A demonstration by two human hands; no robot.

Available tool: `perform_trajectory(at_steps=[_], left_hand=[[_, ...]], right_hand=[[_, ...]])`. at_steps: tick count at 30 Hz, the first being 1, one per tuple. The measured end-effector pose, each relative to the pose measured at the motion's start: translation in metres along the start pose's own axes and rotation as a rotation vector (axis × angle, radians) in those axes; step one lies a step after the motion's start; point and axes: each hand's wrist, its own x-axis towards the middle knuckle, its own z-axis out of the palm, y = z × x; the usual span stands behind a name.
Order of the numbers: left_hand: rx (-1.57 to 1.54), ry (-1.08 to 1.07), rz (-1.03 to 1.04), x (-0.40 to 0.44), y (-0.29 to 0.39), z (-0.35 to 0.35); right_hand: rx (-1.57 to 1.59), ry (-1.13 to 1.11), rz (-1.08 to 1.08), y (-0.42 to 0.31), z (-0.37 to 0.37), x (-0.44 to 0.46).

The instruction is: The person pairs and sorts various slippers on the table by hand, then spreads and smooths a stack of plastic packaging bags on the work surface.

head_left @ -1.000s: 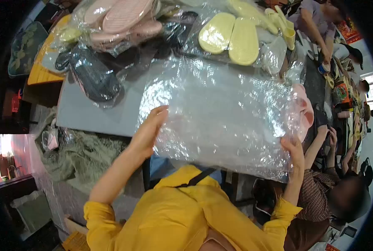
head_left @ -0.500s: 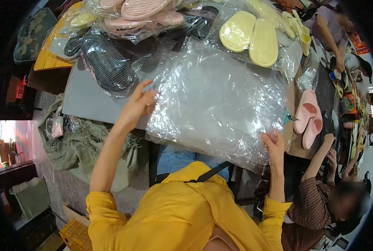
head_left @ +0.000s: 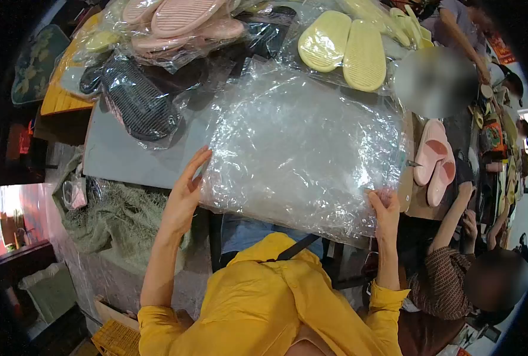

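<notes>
A pile of large clear plastic bags (head_left: pixel 299 142) lies flat on the grey table before me, shiny and wrinkled. My left hand (head_left: pixel 187 187) is at the pile's left edge, fingers stretched out and thumb apart; whether it presses on the plastic I cannot tell. At the lower right corner, my right hand (head_left: pixel 386 207) pinches the plastic between thumb and fingers. Beyond the bags lie a pair of yellow slippers (head_left: pixel 364 56) in clear wrapping, soles up. Bagged black slippers (head_left: pixel 138 98) rest to the left, under a heap of bagged pink slippers (head_left: pixel 187 15).
Unwrapped pink slippers (head_left: pixel 434 160) sit on the right, beside a co-worker's arm (head_left: pixel 450 222). A pointed metal tool (head_left: pixel 414 163) sticks out near the bags' right edge. Below the table's left side hangs a green woven sack (head_left: pixel 109 213). More people work farther right.
My left hand has come down toward me and now lies along the left edge of the bags. The bags lie flatter and my right hand keeps its hold on the corner.
</notes>
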Motion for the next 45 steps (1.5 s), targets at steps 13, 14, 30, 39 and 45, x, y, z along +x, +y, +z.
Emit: perform_trajectory(at_steps=[13,14,30,39,45], left_hand=[[0.557,-0.235,0.025,0.025,0.006,-0.037],[0.584,-0.244,0.048,0.025,0.008,-0.034],[0.235,-0.132,-0.126,0.036,-0.028,-0.083],[0.787,-0.101,0.372,0.052,0.015,-0.082],[1.361,-0.324,0.428,0.065,0.051,0.018]], right_hand=[[-0.278,0.057,-0.106,0.009,-0.003,0.004],[-0.310,0.093,-0.230,0.022,-0.006,0.006],[-0.192,-0.114,-0.122,-0.009,0.009,0.003],[-0.222,-0.137,-0.233,0.009,0.017,0.012],[-0.166,-0.170,-0.196,0.004,0.019,0.011]])
